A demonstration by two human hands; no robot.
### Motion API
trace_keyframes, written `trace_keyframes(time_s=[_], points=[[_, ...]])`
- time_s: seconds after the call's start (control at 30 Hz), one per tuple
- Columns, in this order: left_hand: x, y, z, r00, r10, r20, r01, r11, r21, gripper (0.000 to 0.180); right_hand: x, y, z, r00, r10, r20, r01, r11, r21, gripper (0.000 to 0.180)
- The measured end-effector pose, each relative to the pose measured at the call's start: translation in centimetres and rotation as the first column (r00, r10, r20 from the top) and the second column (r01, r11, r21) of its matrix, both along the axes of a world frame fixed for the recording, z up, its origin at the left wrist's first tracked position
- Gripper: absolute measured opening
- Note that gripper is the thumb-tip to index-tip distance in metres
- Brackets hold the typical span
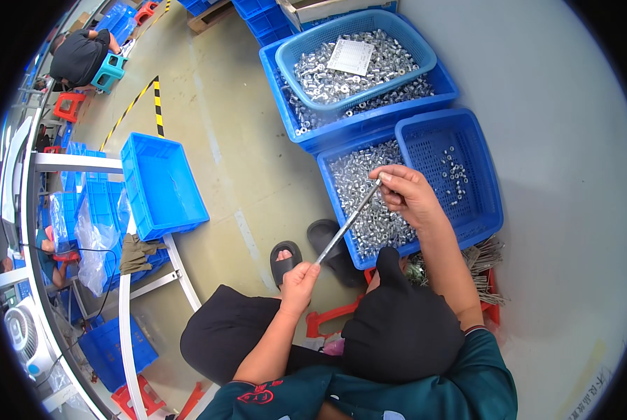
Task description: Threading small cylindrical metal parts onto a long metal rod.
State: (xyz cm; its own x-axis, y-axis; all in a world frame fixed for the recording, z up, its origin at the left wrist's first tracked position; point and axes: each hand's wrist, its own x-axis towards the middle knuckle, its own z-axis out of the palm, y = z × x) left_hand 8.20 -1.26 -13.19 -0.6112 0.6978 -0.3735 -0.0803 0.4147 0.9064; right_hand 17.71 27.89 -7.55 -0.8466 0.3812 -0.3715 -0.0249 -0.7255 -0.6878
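Note:
A thin metal rod (344, 229) slants between my hands, over the edge of a blue bin. My left hand (298, 287) is closed round its lower end. At the upper end the fingertips of my right hand (410, 196) are pinched together; whether a small part sits between them I cannot make out. Beneath the right hand, many small silvery metal parts (380, 224) fill the blue bin (332, 199). A darker blue basket (494, 178) overlaps the bin's right side and holds several loose nuts (455, 171).
Behind stands a larger blue bin (280, 98) with a light blue basket (285, 70) of metal parts and a paper slip (350, 57). Thin metal rods (485, 262) lie by my right forearm. At left are a blue crate (166, 185), a white frame (126, 308) and a seated person (79, 59).

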Motion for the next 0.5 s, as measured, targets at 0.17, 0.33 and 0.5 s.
trace_keyframes(time_s=[0.17,0.33,0.5], points=[[0.0,0.1,0.0,1.000,0.015,0.008,-0.015,1.000,0.005,0.034,-0.2,-0.6,0.5,0.994,-0.053,-0.091,0.047,0.997,-0.061,0.021],[0.3,0.5,0.5,0.990,-0.006,0.141,-0.001,0.999,0.054,0.033,-0.2,-1.3,0.3,0.985,-0.043,-0.168,0.018,0.989,-0.150,0.021],[0.3,1.6,1.4,0.995,0.027,0.099,-0.034,0.997,0.070,0.034,-0.6,-3.4,0.5,0.989,0.101,0.110,-0.127,0.956,0.265,0.030]])
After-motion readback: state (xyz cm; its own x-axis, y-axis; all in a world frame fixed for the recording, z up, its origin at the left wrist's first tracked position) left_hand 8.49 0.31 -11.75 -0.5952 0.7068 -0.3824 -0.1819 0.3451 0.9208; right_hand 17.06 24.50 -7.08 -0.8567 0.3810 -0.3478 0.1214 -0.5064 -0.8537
